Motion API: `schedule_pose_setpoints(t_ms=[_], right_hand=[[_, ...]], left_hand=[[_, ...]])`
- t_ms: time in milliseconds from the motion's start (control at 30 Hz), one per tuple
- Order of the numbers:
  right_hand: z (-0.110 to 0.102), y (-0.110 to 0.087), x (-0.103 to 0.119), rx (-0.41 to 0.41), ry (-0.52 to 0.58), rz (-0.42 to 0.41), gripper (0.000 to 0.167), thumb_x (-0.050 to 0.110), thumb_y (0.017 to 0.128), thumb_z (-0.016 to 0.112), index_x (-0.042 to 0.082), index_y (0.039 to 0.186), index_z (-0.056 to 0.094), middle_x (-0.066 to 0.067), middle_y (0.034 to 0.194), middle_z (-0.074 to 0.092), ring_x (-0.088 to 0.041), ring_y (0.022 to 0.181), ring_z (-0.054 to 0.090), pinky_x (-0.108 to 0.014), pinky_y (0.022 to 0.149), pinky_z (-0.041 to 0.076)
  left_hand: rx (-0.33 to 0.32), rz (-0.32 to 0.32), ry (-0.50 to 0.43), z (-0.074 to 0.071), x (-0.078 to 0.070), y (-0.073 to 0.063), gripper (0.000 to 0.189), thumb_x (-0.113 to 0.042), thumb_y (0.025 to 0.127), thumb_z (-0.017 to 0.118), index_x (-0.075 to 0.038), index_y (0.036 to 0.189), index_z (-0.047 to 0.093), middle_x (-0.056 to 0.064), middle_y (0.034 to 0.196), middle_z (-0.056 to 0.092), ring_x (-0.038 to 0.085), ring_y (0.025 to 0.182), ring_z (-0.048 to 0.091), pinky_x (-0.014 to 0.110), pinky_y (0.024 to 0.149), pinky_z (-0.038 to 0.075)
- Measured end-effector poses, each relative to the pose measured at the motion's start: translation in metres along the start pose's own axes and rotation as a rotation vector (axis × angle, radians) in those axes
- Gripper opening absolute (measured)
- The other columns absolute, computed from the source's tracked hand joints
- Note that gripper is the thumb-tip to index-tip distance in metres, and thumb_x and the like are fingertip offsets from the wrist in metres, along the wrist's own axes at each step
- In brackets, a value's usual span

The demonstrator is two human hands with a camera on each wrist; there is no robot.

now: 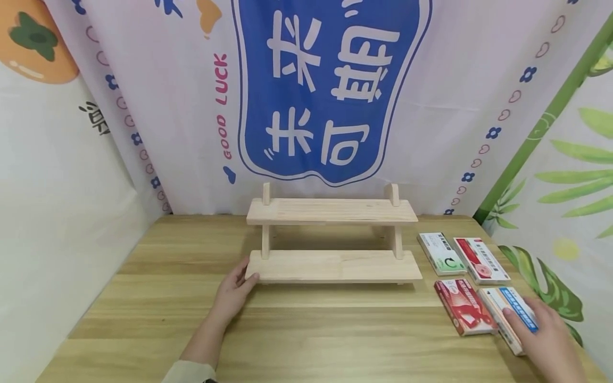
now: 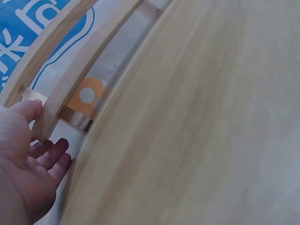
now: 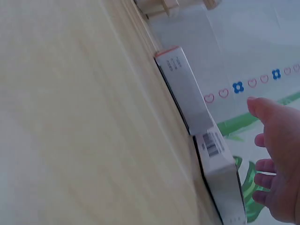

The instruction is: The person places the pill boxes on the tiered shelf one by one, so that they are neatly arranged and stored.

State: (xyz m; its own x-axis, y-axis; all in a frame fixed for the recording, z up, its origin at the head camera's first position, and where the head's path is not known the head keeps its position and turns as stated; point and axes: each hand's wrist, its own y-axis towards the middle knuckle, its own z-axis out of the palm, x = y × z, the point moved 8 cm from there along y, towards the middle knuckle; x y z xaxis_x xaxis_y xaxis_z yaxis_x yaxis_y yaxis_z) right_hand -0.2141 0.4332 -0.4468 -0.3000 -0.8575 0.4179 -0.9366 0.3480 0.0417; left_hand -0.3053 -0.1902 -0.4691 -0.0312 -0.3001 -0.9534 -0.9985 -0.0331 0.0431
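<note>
A two-tier wooden shelf (image 1: 335,266) stands near the back of the table. My left hand (image 1: 232,295) grips the left end of its lower board, with the thumb (image 2: 30,108) over the top and the other fingers below. At the right, my right hand (image 1: 551,335) is over a blue-and-white medicine box (image 1: 500,303), thumb across its top face. In the right wrist view that hand's thumb and fingers are spread apart beside the boxes. To the left of this box lies a red medicine box (image 1: 464,306).
Behind these lie a green-and-white box (image 1: 441,254) and a red-and-white box (image 1: 481,260). The wooden table (image 1: 311,340) meets a printed cloth (image 1: 191,133) at the back, with more cloth along both sides.
</note>
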Motion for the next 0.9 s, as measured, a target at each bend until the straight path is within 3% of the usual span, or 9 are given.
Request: schedule_pose_setpoints(t_ms=[233,300,533,733,900], right_hand=[[0.015,-0.005,-0.04,0.129,-0.017,0.213,0.093,0.061,0.094,0.047,-0.015,0.144,0.025,-0.043,0.14,0.023,-0.059,0.13,0.022,-0.071,0.106,0.029],[0.018,-0.007,-0.047,0.157,-0.025,0.24,0.097,0.062,0.093,0.05,-0.016,0.144,0.024,-0.043,0.14,0.023,-0.059,0.13,0.022,-0.07,0.108,0.028],[0.024,-0.008,-0.054,0.194,-0.075,0.224,0.103,0.063,0.087,0.061,-0.017,0.141,0.027,-0.045,0.137,0.026,-0.061,0.126,0.028,-0.07,0.109,0.03],[0.029,-0.007,-0.056,0.251,-0.105,0.194,0.114,0.068,0.083,0.061,-0.021,0.142,0.021,-0.048,0.134,0.026,-0.063,0.121,0.031,-0.07,0.104,0.035],[0.026,-0.008,-0.055,0.247,-0.103,0.226,0.114,0.068,0.084,0.06,-0.021,0.142,0.02,-0.048,0.132,0.028,-0.063,0.121,0.034,-0.068,0.102,0.039]], left_hand=[[0.01,0.017,0.018,0.0,-0.002,-0.001,0.062,-0.02,0.1,0.058,0.003,0.15,0.03,0.021,0.159,0.027,0.034,0.147,0.029,0.043,0.12,0.029],[0.011,0.017,0.023,0.0,-0.001,-0.001,0.062,-0.02,0.1,0.058,0.003,0.15,0.03,0.021,0.159,0.027,0.034,0.147,0.029,0.044,0.12,0.029],[0.014,0.014,0.021,0.0,-0.001,-0.002,0.063,-0.02,0.1,0.057,0.004,0.151,0.029,0.021,0.159,0.026,0.035,0.147,0.028,0.044,0.121,0.028],[0.022,0.023,0.02,0.0,-0.002,-0.005,0.063,-0.022,0.1,0.057,0.002,0.151,0.029,0.022,0.16,0.025,0.035,0.147,0.027,0.046,0.121,0.027],[0.016,0.034,0.009,0.0,-0.002,-0.004,0.062,-0.022,0.1,0.057,0.002,0.151,0.03,0.021,0.159,0.027,0.034,0.147,0.029,0.044,0.12,0.028]])
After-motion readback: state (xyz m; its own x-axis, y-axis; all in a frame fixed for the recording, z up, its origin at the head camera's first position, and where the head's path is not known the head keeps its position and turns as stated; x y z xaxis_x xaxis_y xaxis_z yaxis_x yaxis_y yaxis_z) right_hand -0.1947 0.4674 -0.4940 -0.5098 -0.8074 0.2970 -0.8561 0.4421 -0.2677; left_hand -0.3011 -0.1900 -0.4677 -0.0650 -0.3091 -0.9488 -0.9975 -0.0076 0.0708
